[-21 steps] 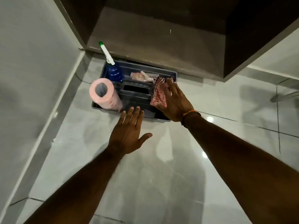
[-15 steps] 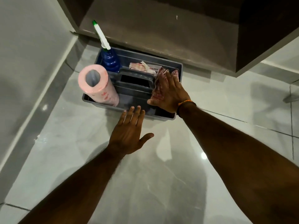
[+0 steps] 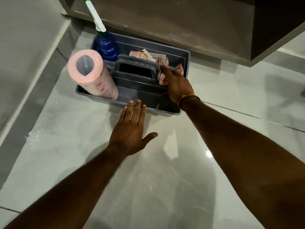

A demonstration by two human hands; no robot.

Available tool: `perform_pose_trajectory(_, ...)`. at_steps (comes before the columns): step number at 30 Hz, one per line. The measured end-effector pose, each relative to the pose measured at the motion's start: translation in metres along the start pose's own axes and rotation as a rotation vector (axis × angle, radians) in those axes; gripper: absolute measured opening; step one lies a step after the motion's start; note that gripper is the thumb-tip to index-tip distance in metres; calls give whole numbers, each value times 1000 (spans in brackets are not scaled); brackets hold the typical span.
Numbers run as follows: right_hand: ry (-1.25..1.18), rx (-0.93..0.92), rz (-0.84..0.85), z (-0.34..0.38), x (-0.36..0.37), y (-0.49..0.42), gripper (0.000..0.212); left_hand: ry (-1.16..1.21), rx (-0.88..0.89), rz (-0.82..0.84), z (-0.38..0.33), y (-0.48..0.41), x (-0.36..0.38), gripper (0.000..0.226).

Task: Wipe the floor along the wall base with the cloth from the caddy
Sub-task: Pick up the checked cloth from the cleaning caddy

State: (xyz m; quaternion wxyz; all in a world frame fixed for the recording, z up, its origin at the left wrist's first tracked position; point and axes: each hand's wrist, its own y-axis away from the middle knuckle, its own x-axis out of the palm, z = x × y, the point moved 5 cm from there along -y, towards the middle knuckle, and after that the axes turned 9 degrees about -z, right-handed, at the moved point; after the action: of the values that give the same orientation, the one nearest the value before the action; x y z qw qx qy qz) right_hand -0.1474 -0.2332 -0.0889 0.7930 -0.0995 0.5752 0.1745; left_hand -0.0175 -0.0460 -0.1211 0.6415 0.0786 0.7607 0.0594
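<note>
A grey plastic caddy [image 3: 186, 58] with a centre handle stands on the glossy floor against a dark cabinet base. In its right compartment lies a red-and-white checked cloth [image 3: 162, 75]. My right hand [image 3: 177, 85] reaches into that compartment with its fingers curled around the cloth, bunching it. My left hand [image 3: 130, 133] hovers flat with fingers spread, just in front of the caddy's near wall, holding nothing. The grey wall base [image 3: 33, 90] runs along the left side of the floor.
Inside the caddy stand a pink paper roll [image 3: 92, 76] at the front left and a blue spray bottle [image 3: 107, 45] with a white-green nozzle at the back left. A folded pink-white rag [image 3: 140, 54] lies at the back. The dark cabinet [image 3: 181, 22] overhangs behind.
My right hand went from lying flat on the cloth to curling its fingers around it and bunching it. The view moved closer to the caddy. My left hand stayed open.
</note>
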Motion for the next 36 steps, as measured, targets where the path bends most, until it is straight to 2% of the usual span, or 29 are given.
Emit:
perform_pose_trajectory(2, -174, 96, -95, -3, -16, -3, 53, -6, -11, 8, -2, -1, -2, 112)
perform_pose_trajectory(4, -577, 335, -109, -9, -25, -3, 51, -7, -20, 18, -4, -1, -3, 113)
perform_pose_trajectory(6, -1133, 538, -138, -4, -34, 2, 47, -4, -26, 27, -5, -2, -5, 114)
perform_pose_trajectory(7, -1305, 623, -181, -5, -36, 5, 48, -1, -27, 31, -5, -2, -7, 114)
perform_pose_trajectory(11, -1616, 806, -300, -9, -39, 24, 38, 38, -25, 15, -5, -3, -20, 112)
perform_pose_trajectory(15, -1933, 911, -308, 3, -46, 45, 41, 69, -37, -4, -6, -1, -40, 112)
perform_pose_trajectory(18, -2017, 962, -241, 19, -53, 64, 43, 78, -61, -21, -4, 11, -54, 113)
perform_pose_trajectory(23, -2011, 902, -25, 62, -53, 91, 41, 121, -107, -35, 10, 50, -69, 111)
perform_pose_trajectory(30, -2039, 916, 157, 131, -29, 116, 51, 112, -195, -101, 57, 118, -74, 105)
perform_pose_trajectory(36, -1962, 921, 210, 190, -5, 133, 51, 136, -273, -133, 99, 178, -68, 102)
